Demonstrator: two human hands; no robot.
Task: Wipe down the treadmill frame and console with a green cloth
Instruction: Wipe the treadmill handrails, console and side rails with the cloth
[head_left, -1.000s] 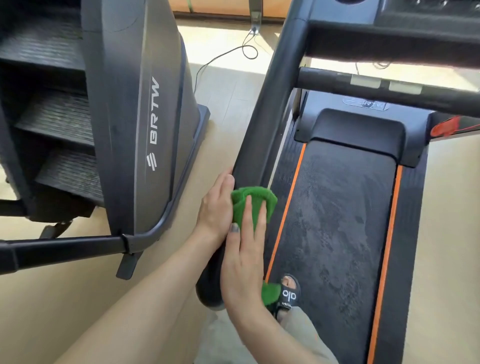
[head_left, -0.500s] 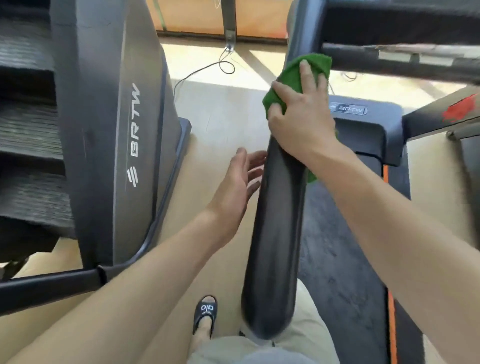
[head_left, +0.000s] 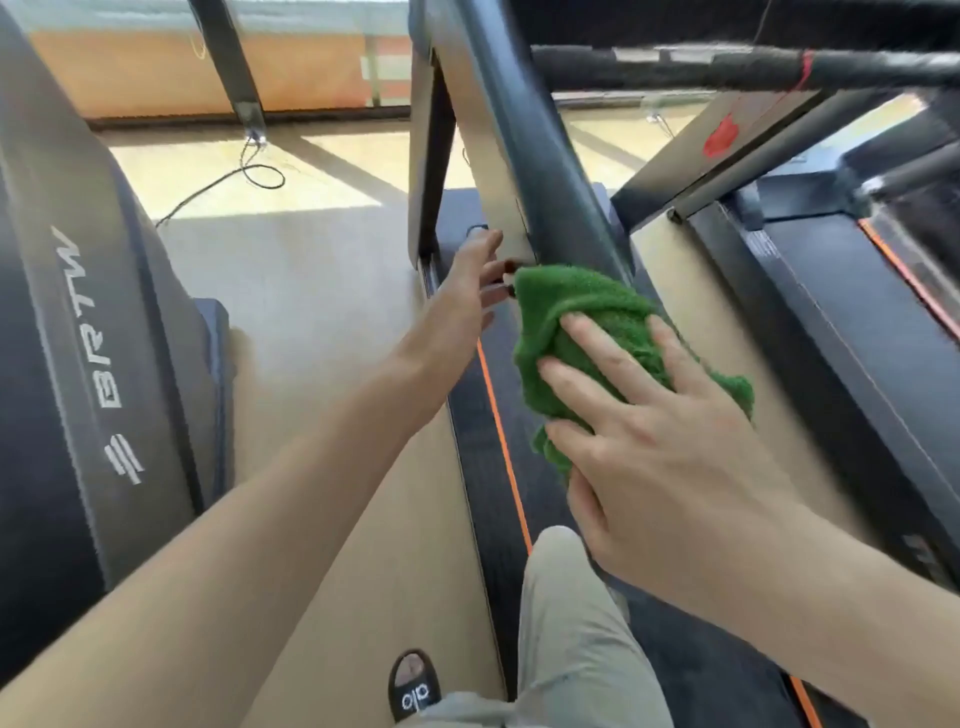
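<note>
cloth: green cloth on lower part of treadmill upright, under R hand
R hand: fingers spread flat, pressing cloth vs upright
L hand: fingers straight, holding nothing, tips just beside cloth's top-left edge
misc: grey BRTW machine at left; cable on floor; sandal at btm

Under you runs a pale tan floor, sunlit at its far end. The treadmill stands on it straight ahead, its side rail edged with an orange line. The grey BRTW machine sits on the floor to your left. A black cable loops across the bright patch. Your black sandal is planted just beside the rail.
</note>
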